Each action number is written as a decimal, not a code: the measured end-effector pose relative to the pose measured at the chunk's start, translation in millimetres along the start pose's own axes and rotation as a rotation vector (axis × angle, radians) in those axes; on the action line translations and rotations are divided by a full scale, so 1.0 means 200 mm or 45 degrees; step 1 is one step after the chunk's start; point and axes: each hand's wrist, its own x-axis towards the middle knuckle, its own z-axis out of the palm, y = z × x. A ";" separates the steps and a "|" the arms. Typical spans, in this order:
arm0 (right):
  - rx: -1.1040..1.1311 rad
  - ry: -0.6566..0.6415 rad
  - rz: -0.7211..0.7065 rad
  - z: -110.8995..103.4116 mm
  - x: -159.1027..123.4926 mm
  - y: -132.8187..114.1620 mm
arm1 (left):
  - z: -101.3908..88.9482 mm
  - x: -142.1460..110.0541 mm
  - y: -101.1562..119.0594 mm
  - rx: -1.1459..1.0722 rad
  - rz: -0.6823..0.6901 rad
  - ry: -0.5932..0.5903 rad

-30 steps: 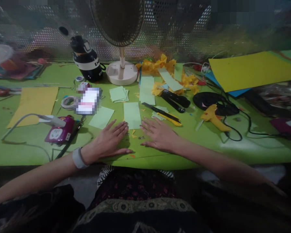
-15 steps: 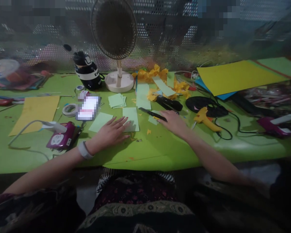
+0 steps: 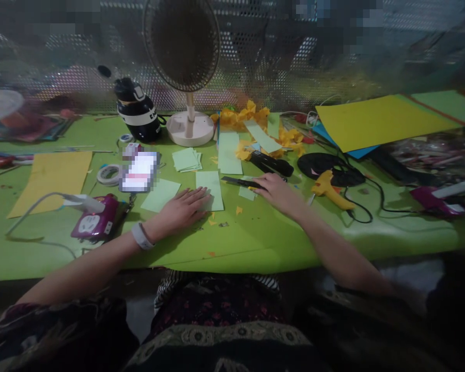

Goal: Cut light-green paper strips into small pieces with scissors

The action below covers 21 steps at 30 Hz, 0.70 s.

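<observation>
My left hand point(image 3: 186, 209) lies flat with its fingers out, over the lower edges of two pale green paper pieces, one upright rectangle point(image 3: 213, 192) and one slanted piece point(image 3: 161, 195). To its right, my right hand point(image 3: 278, 194) has its fingers closed around the black and yellow handle of a utility knife point(image 3: 240, 182). The blade end points left, towards the upright green paper. A small green scrap point(image 3: 248, 194) lies just under the knife. Behind the papers sits a small stack of cut green pieces point(image 3: 187, 160).
Behind the stack stand a fan point(image 3: 191, 128) and a dark bottle point(image 3: 141, 121). A stapler point(image 3: 271, 164) and a yellow glue gun point(image 3: 333, 191) with its cord lie to the right. On the left are a phone point(image 3: 140, 170), a tape roll point(image 3: 109, 174) and a purple power box point(image 3: 95, 219).
My right fingers have moved from resting over the knife's handle to gripping it, and the knife has turned slightly. My left hand stays flat on the papers, its fingers drawn closer together.
</observation>
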 end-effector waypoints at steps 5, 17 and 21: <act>0.024 0.095 0.024 -0.01 -0.01 0.00 | -0.02 0.01 0.01 -0.051 -0.038 -0.023; -0.159 0.193 0.400 -0.05 -0.01 -0.04 | -0.01 0.00 0.00 -0.039 -0.041 -0.027; -0.161 0.040 0.419 -0.04 -0.01 -0.05 | -0.01 0.00 0.00 -0.032 -0.040 -0.035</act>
